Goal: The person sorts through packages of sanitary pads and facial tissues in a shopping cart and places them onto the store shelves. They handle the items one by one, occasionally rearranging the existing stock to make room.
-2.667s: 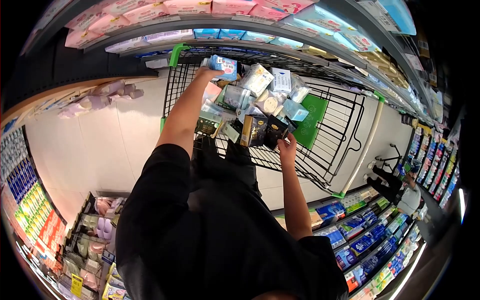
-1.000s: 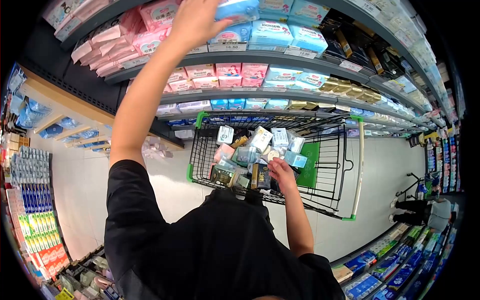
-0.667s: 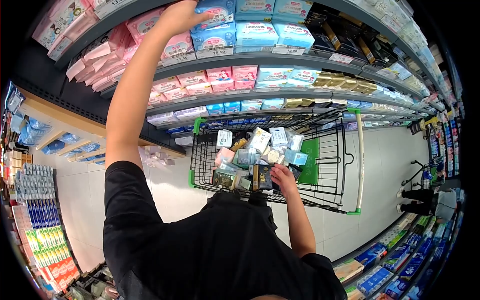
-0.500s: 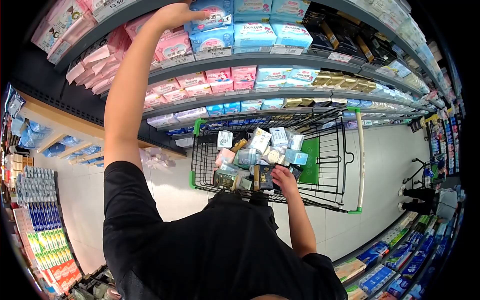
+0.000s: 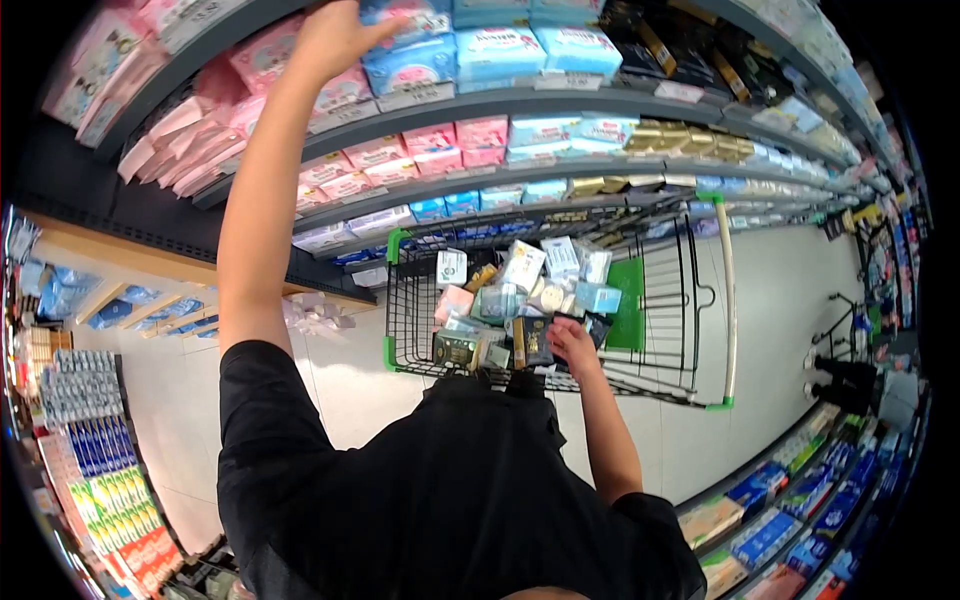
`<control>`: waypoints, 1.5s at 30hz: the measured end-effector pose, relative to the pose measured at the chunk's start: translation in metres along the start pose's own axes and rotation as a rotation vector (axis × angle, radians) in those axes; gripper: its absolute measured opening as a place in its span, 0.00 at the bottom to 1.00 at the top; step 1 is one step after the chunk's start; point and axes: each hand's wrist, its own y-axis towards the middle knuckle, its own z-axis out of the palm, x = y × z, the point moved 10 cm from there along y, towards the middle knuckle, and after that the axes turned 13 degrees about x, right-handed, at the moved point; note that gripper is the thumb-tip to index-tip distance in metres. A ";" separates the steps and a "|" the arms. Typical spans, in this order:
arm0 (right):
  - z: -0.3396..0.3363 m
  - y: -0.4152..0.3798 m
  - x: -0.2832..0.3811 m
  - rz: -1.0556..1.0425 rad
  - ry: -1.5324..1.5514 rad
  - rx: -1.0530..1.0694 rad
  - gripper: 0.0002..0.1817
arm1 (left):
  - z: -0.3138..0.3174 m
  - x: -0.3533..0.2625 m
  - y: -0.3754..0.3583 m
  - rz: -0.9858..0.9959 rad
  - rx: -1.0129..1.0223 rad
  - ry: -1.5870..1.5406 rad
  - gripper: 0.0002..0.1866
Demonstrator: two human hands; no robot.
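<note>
My left hand (image 5: 335,35) is raised to an upper shelf, its fingers laid on a light blue pack (image 5: 405,22) among rows of blue and pink packs; whether it grips the pack I cannot tell. My right hand (image 5: 572,338) is down at the near edge of the shopping cart (image 5: 700,300), closed around a black packet (image 5: 540,338) standing among the goods. The cart, black wire with green corners, is filled with several boxes and packets, such as a white box (image 5: 451,267) and a pale blue one (image 5: 598,297).
Shelves (image 5: 560,100) with price tags run along the aisle ahead, holding pink, blue, gold and black packs. More shelving stands at lower left (image 5: 90,440) and lower right (image 5: 780,500). Another person (image 5: 860,380) stands at the far right on the pale tiled floor (image 5: 800,290).
My left hand left the blue box in the cart and rose to the upper shelf, where it now rests on a blue pack. My right hand stayed at the cart's near edge.
</note>
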 end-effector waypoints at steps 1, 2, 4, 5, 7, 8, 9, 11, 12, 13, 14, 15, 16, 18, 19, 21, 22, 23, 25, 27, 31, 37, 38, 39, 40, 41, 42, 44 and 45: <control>-0.005 0.003 -0.001 -0.025 -0.003 -0.005 0.19 | -0.002 0.000 -0.005 -0.031 -0.024 0.007 0.40; -0.016 0.009 -0.008 -0.049 0.035 -0.031 0.19 | -0.015 -0.012 -0.019 0.157 -0.284 0.019 0.36; -0.035 0.016 -0.003 -0.162 -0.018 -0.093 0.14 | -0.011 -0.007 -0.033 -0.017 -0.347 0.053 0.30; -0.052 0.020 -0.001 -0.238 -0.070 -0.160 0.13 | -0.004 -0.008 -0.039 0.143 -0.399 0.025 0.32; -0.094 0.023 -0.007 -0.256 -0.302 -0.355 0.16 | 0.012 -0.024 -0.064 0.316 -0.504 0.035 0.33; -0.112 0.024 -0.007 -0.346 -0.358 -0.465 0.17 | 0.010 -0.034 -0.085 0.331 -0.568 0.089 0.32; -0.121 0.019 -0.006 -0.294 -0.450 -0.538 0.19 | 0.015 -0.045 -0.109 0.337 -0.566 0.060 0.30; -0.134 0.014 -0.012 -0.173 -0.581 -0.599 0.22 | 0.050 -0.065 -0.157 0.344 -0.478 -0.123 0.27; -0.146 0.021 -0.023 -0.181 -0.665 -0.577 0.27 | 0.082 -0.069 -0.179 0.341 -0.392 -0.277 0.26; -0.147 0.021 -0.032 -0.122 -0.722 -0.579 0.28 | 0.124 -0.072 -0.196 0.307 -0.280 -0.402 0.23; -0.147 0.022 -0.037 -0.067 -0.782 -0.579 0.29 | 0.176 -0.076 -0.217 0.128 -0.027 -0.540 0.23; -0.153 0.028 -0.048 -0.016 -0.778 -0.552 0.36 | 0.235 -0.076 -0.245 0.051 0.167 -0.572 0.24; -0.158 0.037 -0.062 0.012 -0.784 -0.509 0.39 | 0.294 -0.073 -0.279 -0.057 0.293 -0.825 0.24; -0.165 0.054 -0.089 0.064 -0.792 -0.423 0.44 | 0.382 -0.088 -0.353 -0.074 0.568 -0.815 0.23; -0.147 0.043 -0.078 0.109 -0.755 -0.386 0.46 | 0.424 -0.092 -0.390 -0.169 0.728 -0.913 0.24; -0.137 0.037 -0.075 0.196 -0.856 -0.397 0.44 | 0.457 -0.117 -0.425 -0.084 0.862 -0.930 0.25; -0.134 0.036 -0.074 0.239 -0.907 -0.402 0.43 | 0.474 -0.120 -0.436 -0.136 0.905 -0.968 0.25; -0.131 0.034 -0.072 0.252 -0.920 -0.421 0.41 | 0.494 -0.124 -0.443 -0.187 0.948 -1.006 0.24; -0.128 0.032 -0.072 0.289 -0.911 -0.430 0.42 | 0.526 -0.129 -0.448 -0.269 0.989 -1.038 0.27; -0.125 0.029 -0.068 0.306 -0.945 -0.448 0.42 | 0.538 -0.141 -0.441 -0.264 1.150 -0.855 0.28; -0.102 0.026 -0.069 0.352 -0.848 -0.361 0.41 | 0.576 -0.157 -0.444 -0.244 1.265 -0.784 0.28; -0.115 0.019 -0.082 0.378 -0.871 -0.307 0.39 | 0.573 -0.101 -0.435 -0.297 0.941 -1.007 0.19; -0.116 0.017 -0.080 0.362 -0.913 -0.305 0.37 | 0.588 -0.066 -0.441 -0.346 0.827 -0.955 0.15; -0.116 0.015 -0.083 0.356 -0.841 -0.284 0.36 | 0.554 -0.045 -0.431 -0.413 0.837 -0.844 0.14; -0.115 0.013 -0.085 0.349 -0.769 -0.263 0.35 | 0.549 -0.021 -0.431 -0.411 0.834 -0.685 0.15; -0.120 0.017 -0.089 0.338 -0.766 -0.255 0.33 | 0.540 -0.001 -0.434 -0.449 0.829 -0.626 0.17; -0.134 0.026 -0.104 0.302 -0.787 -0.252 0.33 | 0.551 0.018 -0.447 -0.434 0.847 -0.628 0.20; -0.129 0.024 -0.097 0.294 -0.834 -0.238 0.34 | 0.568 0.026 -0.470 -0.332 1.044 -0.687 0.25; -0.130 0.026 -0.099 0.297 -0.829 -0.227 0.34 | 0.564 0.021 -0.473 -0.296 1.128 -0.676 0.28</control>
